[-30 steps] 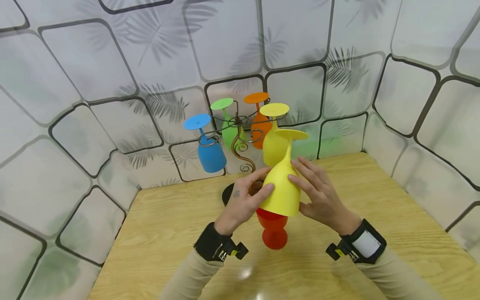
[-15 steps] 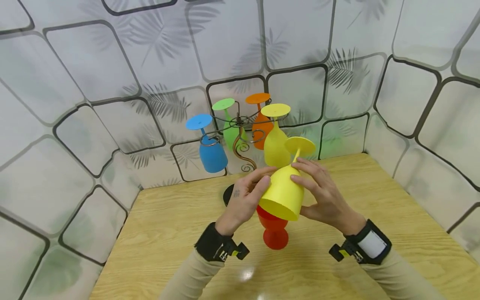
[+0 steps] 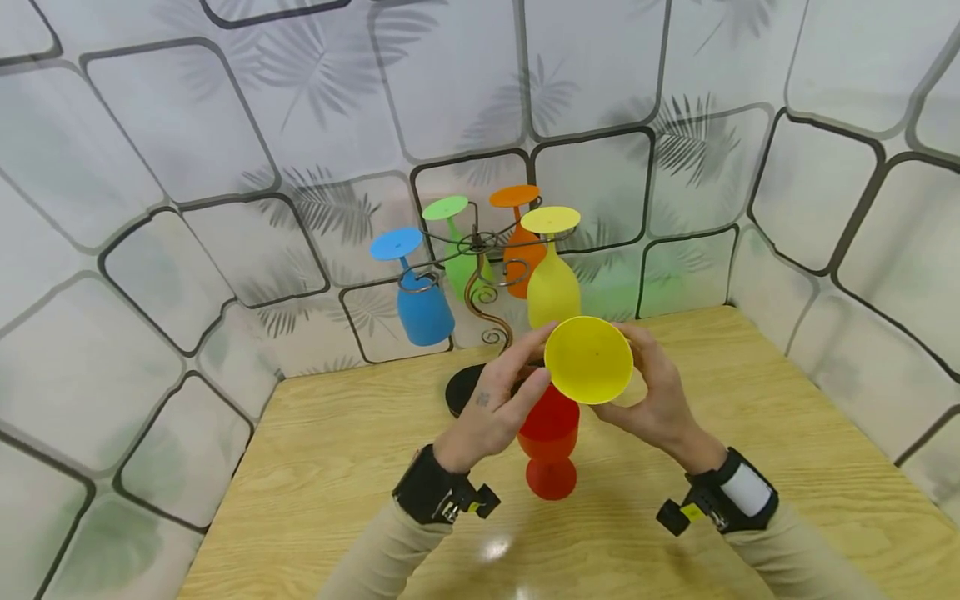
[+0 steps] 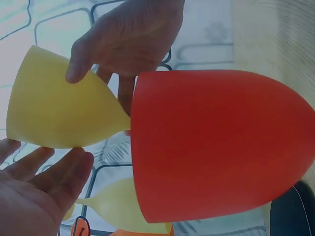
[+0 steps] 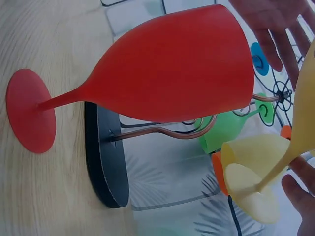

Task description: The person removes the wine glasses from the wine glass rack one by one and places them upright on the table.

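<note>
Saw at left a matte blue goblet (image 3: 425, 317) hanging foot-up from a scrolled, copper-coloured metal rack (image 5: 152, 130), beside a light green goblet (image 3: 467, 271). Noted a flat black base (image 3: 461, 390) beneath the rack on the wood-grained counter (image 3: 345, 433). Found the left hand (image 3: 491, 412) with fingers extended, fingertips touching the smooth, rounded bowl of the held yellow goblet (image 3: 588, 360). Saw a red goblet (image 3: 551, 433) upright on the counter, disc-shaped foot down. Noted an orange goblet (image 3: 521, 250) and a second yellow goblet (image 3: 555, 292) hanging bowl-down on the rack. Found the held yellow goblet raised above the counter near the red goblet, tilted, round hollow showing. Saw the right hand (image 3: 660, 400) gripping it, thumb against the bowl, fingers near the stem.
</note>
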Demonstrator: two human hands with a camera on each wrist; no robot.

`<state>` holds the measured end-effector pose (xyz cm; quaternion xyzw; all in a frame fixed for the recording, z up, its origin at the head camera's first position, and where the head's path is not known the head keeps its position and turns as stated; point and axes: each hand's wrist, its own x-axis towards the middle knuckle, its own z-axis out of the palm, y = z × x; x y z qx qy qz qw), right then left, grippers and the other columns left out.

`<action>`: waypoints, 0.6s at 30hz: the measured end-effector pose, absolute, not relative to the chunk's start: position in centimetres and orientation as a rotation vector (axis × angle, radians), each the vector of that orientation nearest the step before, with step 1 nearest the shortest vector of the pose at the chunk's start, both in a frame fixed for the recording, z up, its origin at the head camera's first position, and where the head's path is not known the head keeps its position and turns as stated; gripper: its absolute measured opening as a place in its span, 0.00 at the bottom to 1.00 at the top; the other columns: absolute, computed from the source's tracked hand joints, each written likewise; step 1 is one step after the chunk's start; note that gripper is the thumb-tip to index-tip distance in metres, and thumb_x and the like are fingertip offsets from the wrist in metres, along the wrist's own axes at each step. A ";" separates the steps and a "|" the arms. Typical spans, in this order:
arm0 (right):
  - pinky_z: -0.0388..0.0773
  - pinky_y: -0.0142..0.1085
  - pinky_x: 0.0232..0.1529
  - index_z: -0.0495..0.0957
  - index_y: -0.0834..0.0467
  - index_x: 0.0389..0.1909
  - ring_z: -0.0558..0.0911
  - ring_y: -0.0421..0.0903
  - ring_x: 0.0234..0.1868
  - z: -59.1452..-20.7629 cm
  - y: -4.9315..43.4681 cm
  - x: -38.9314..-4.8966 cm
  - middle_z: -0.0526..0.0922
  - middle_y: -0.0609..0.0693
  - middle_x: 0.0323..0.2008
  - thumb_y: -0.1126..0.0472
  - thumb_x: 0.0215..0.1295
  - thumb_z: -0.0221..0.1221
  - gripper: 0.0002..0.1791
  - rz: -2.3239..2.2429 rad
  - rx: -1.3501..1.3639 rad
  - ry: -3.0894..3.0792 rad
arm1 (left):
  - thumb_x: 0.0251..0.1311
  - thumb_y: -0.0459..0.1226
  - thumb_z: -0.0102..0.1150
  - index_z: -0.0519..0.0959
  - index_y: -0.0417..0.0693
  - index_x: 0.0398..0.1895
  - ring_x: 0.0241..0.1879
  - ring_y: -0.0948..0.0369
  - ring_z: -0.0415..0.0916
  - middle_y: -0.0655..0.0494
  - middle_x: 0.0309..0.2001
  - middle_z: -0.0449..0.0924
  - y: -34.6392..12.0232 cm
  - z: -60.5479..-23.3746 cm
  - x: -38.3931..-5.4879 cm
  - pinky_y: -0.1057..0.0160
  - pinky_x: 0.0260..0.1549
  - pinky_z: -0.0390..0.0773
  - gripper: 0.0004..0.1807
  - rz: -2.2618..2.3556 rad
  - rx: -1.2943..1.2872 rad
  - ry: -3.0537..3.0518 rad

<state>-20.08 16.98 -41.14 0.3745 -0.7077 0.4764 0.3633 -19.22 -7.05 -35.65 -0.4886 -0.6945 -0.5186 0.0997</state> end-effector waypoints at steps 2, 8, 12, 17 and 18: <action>0.74 0.25 0.62 0.66 0.72 0.67 0.77 0.38 0.61 -41.4 17.1 -19.9 0.77 0.58 0.61 0.53 0.52 0.78 0.48 1.276 0.921 -1.870 | 0.81 0.53 0.39 0.56 0.38 0.79 0.59 0.50 0.81 0.40 0.65 0.77 -7.1 -35.7 -19.3 0.55 0.59 0.81 0.36 -1.505 -1.432 -2.088; 0.76 0.25 0.57 0.63 0.65 0.73 0.77 0.36 0.59 -42.0 17.1 -19.6 0.76 0.60 0.62 0.77 0.44 0.73 0.51 1.315 0.803 -2.027 | 0.81 0.53 0.39 0.59 0.39 0.78 0.63 0.52 0.78 0.42 0.65 0.78 -7.4 -36.1 -19.9 0.54 0.64 0.77 0.35 -1.434 -1.382 -2.153; 0.77 0.24 0.55 0.61 0.63 0.74 0.76 0.34 0.59 -42.8 17.1 -19.4 0.76 0.60 0.62 0.77 0.49 0.70 0.49 1.339 0.760 -2.088 | 0.81 0.52 0.40 0.60 0.40 0.78 0.63 0.53 0.78 0.42 0.65 0.77 -7.4 -36.7 -20.4 0.58 0.64 0.77 0.33 -1.447 -1.375 -2.219; 0.80 0.25 0.50 0.62 0.62 0.73 0.78 0.33 0.55 -43.8 16.9 -19.3 0.76 0.59 0.62 0.77 0.53 0.68 0.45 1.398 0.757 -2.118 | 0.80 0.51 0.43 0.61 0.41 0.78 0.66 0.55 0.75 0.46 0.71 0.72 -7.9 -37.0 -20.4 0.60 0.67 0.74 0.32 -1.430 -1.326 -2.330; 0.81 0.25 0.48 0.62 0.62 0.73 0.79 0.33 0.54 -44.0 16.8 -19.3 0.76 0.59 0.61 0.76 0.54 0.67 0.44 1.408 0.759 -2.127 | 0.80 0.50 0.43 0.62 0.42 0.78 0.67 0.56 0.75 0.47 0.72 0.72 -8.0 -36.9 -20.4 0.59 0.67 0.73 0.32 -1.424 -1.315 -2.351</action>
